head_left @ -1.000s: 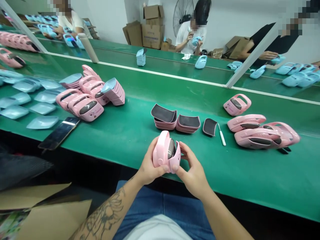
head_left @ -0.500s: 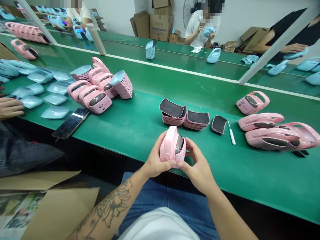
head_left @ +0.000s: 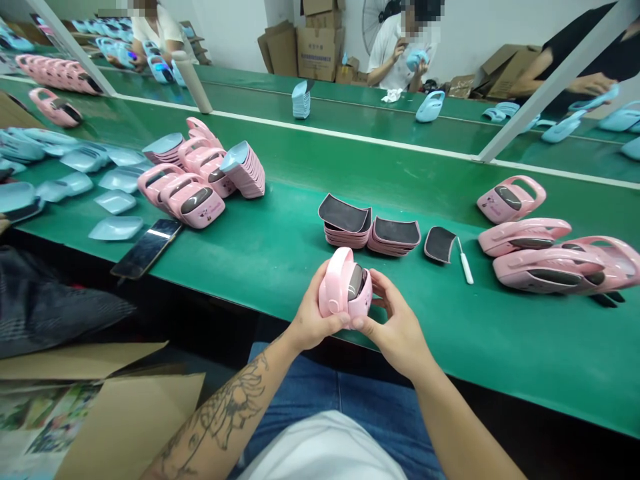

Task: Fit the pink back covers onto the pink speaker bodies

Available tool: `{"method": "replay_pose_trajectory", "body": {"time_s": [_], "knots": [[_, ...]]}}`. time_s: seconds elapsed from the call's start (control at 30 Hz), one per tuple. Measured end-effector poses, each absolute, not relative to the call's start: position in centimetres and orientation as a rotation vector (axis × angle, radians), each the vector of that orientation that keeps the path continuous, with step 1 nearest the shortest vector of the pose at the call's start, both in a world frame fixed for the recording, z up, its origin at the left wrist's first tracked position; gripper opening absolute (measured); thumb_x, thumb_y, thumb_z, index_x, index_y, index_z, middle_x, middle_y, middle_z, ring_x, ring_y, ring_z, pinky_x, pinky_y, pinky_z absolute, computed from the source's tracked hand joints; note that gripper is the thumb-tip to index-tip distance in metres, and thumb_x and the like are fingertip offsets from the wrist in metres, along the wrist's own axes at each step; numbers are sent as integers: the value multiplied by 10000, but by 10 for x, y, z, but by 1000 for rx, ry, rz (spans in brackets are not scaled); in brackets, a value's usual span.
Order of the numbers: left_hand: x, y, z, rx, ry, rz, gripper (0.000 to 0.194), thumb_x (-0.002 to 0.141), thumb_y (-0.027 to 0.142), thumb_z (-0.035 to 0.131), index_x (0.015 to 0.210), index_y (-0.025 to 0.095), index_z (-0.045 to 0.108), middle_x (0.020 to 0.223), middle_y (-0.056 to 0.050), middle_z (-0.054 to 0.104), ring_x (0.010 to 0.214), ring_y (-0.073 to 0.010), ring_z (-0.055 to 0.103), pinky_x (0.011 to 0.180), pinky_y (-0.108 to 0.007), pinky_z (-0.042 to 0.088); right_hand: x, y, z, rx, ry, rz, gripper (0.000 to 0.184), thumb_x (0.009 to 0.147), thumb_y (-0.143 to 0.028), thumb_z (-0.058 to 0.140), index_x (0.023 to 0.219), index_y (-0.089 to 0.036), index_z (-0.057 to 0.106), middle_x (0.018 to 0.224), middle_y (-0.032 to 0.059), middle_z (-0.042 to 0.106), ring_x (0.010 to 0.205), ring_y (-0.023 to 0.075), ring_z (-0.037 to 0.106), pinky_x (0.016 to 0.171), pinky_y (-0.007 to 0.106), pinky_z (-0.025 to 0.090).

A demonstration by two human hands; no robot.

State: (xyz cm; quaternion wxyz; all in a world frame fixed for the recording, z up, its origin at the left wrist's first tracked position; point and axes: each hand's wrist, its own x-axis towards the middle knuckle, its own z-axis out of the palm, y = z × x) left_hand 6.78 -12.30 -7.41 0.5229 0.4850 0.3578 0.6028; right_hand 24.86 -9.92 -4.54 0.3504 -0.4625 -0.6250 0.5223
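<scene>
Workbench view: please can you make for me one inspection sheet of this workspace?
Surface: green bench top, white strip along its far edge.
Job's things: pink plastic case held up; stacked black-padded pink pieces just ahead; more pink cases at right.
Clutter: smartphone lying on the bench; small white-handled tool.
Hands: left hand and right hand hold the case from both sides.
Cables: nothing seen.
Surroundings: co-worker at a second green bench, cardboard cartons, fan.

Glossy pink plastic casing (head_left: 345, 290), held on edge between left hand (head_left: 313, 313) and right hand (head_left: 400, 330), just above the near edge of the green tabletop (head_left: 280, 267); curved handle (head_left: 333, 283) on the left, dark oval panel (head_left: 356, 280) facing up.
</scene>
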Motion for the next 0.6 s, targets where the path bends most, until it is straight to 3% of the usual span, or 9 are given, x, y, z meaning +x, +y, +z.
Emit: {"method": "replay_pose_trajectory", "body": {"time_s": [0.6], "knots": [[68,-122,-73,1163,818,1427,986,748,426,825,1579,220,337,1560,-171,443,1399,-401,478,1162,-564,406,253,-96,-39,-1194,-1680,1341,912,690,-502,917,1456,-277,475,1493,105,539,1316,323,556,1118,512,471]]}}
